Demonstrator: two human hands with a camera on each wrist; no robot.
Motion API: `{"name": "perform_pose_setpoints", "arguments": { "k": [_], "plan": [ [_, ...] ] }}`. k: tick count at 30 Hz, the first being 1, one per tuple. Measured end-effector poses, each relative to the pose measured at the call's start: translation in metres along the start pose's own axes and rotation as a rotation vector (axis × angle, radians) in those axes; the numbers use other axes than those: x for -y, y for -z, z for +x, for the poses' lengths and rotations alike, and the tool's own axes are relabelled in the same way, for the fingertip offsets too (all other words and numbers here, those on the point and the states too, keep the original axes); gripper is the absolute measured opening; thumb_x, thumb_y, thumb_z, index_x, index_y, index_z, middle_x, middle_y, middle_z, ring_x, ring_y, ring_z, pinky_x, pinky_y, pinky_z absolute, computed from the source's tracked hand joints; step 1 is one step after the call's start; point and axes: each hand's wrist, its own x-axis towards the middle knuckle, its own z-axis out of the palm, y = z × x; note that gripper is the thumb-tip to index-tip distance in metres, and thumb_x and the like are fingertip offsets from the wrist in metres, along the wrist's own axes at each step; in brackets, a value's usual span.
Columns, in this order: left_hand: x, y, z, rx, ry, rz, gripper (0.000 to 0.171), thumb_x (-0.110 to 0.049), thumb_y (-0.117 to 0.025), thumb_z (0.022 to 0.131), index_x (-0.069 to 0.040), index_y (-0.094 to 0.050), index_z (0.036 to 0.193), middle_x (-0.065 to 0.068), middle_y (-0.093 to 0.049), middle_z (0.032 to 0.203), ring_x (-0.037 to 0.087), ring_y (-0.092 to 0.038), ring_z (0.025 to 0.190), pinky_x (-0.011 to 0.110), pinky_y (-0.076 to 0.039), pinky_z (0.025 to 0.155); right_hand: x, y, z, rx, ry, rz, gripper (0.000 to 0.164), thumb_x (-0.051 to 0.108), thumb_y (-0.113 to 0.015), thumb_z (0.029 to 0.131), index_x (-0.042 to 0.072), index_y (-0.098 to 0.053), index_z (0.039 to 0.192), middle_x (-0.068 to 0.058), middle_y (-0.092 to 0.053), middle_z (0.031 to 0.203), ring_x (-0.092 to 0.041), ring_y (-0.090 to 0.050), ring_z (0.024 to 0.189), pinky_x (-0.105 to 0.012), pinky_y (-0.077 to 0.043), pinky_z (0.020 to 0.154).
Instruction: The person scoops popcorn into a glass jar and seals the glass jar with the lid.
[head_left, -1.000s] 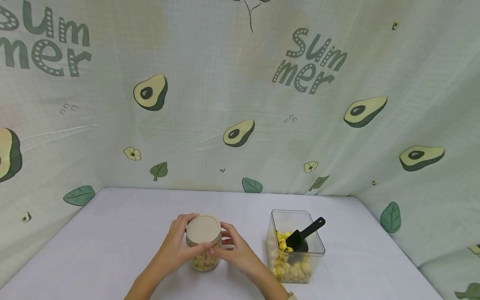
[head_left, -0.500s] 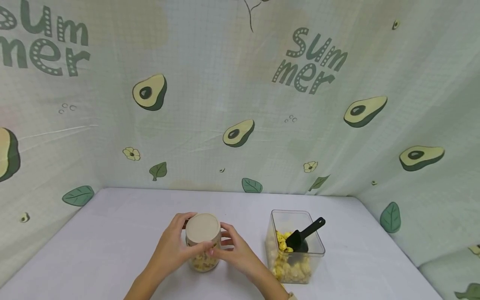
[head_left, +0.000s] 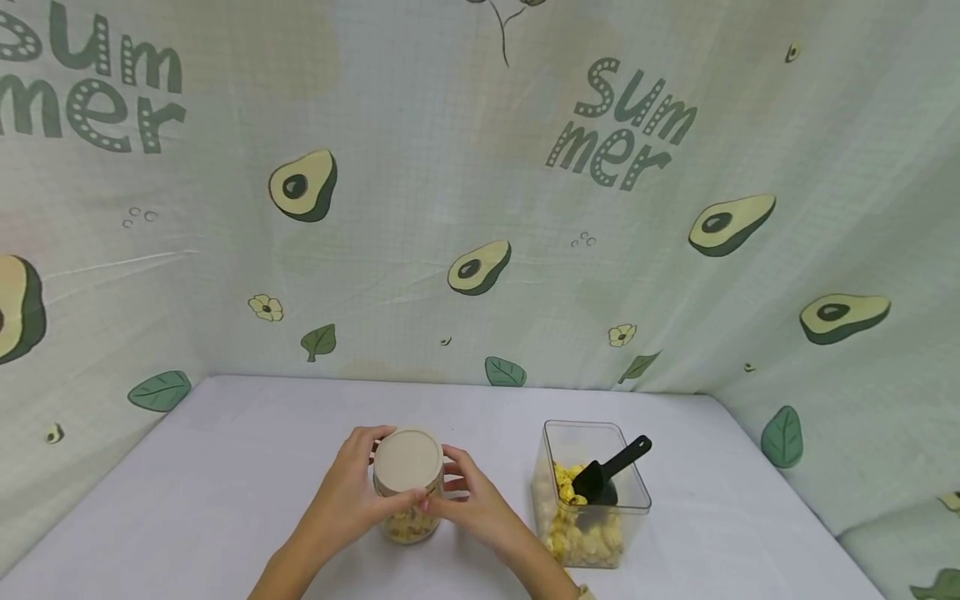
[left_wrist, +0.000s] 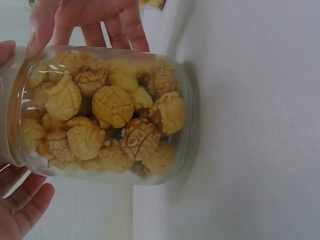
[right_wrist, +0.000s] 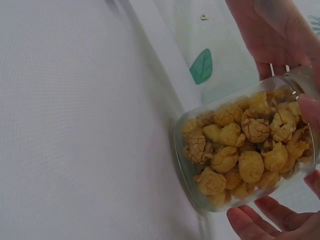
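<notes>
A clear jar (left_wrist: 107, 112) full of caramel-coloured popcorn stands upright on the white table, capped with a pale beige lid (head_left: 408, 460). My left hand (head_left: 365, 483) grips the lid from the left, thumb across the front and fingers round the far side. From the right, my right hand (head_left: 474, 504) holds the jar just under the lid, its thumb meeting the left thumb at the front. In the right wrist view the popcorn (right_wrist: 250, 167) shows through the glass, with right fingers (right_wrist: 270, 220) along the side. The wrist views show the jar sideways, its base at the tabletop.
Right of the hands stands a clear rectangular container (head_left: 632, 523) with yellow popcorn (head_left: 588, 542) inside. A black scoop (head_left: 626, 456) leans in it, handle over the right rim. A cloth (head_left: 390, 275) printed with avocados hangs behind and beside the white table (head_left: 262, 450).
Both hands keep their hold on the lidded jar, with hardly any visible movement. The whole head view shifts very slightly; the container and scoop stay put.
</notes>
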Motion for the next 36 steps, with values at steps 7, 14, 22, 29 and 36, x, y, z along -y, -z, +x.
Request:
{"name": "perform_pose_setpoints", "arguments": {
  "k": [7,14,22,29,36],
  "plan": [
    [0.001,-0.002,0.000,-0.002,0.012,0.003,0.082,-0.046,-0.083,0.060,-0.004,-0.049,0.121,0.005,-0.054,0.112,0.016,-0.050,0.098,0.040,-0.049,0.082,-0.001,0.000,0.000,-0.001,0.001,-0.004,0.070,0.031,-0.074,0.079,0.022,-0.039,0.138,-0.009,-0.049,0.125,-0.022,-0.048,0.108,-0.039,-0.045,0.089],
    [0.005,-0.001,0.000,0.033,-0.021,-0.040,0.080,-0.045,-0.081,0.065,-0.005,-0.048,0.126,0.002,-0.053,0.115,0.015,-0.048,0.103,0.037,-0.049,0.082,-0.001,0.001,0.000,0.005,-0.005,-0.004,0.070,0.034,-0.074,0.079,0.023,-0.039,0.138,-0.009,-0.049,0.125,-0.021,-0.048,0.109,-0.039,-0.045,0.089],
    [0.011,0.004,0.000,0.175,0.032,-0.155,0.080,-0.038,-0.075,0.075,-0.010,-0.038,0.140,0.004,-0.048,0.128,0.022,-0.044,0.117,0.040,-0.044,0.092,0.000,0.002,-0.001,0.024,0.000,0.002,0.070,0.033,-0.073,0.080,0.023,-0.037,0.139,-0.009,-0.048,0.125,-0.021,-0.048,0.108,-0.039,-0.045,0.089],
    [0.001,0.000,-0.001,0.174,0.125,-0.139,0.092,-0.040,-0.079,0.070,-0.006,-0.031,0.140,0.014,-0.040,0.131,0.029,-0.034,0.120,0.053,-0.041,0.092,-0.002,0.001,-0.001,0.014,0.013,0.008,0.069,0.031,-0.073,0.080,0.023,-0.038,0.139,-0.009,-0.049,0.125,-0.021,-0.048,0.108,-0.037,-0.045,0.088],
    [-0.015,-0.004,-0.003,0.025,0.203,-0.021,0.086,-0.046,-0.080,0.066,0.002,-0.040,0.125,0.015,-0.043,0.113,0.026,-0.034,0.106,0.032,-0.038,0.076,-0.003,0.000,0.001,0.008,0.030,0.013,0.068,0.028,-0.073,0.080,0.023,-0.039,0.138,-0.009,-0.050,0.124,-0.021,-0.049,0.106,-0.036,-0.046,0.087]
  ]
}}
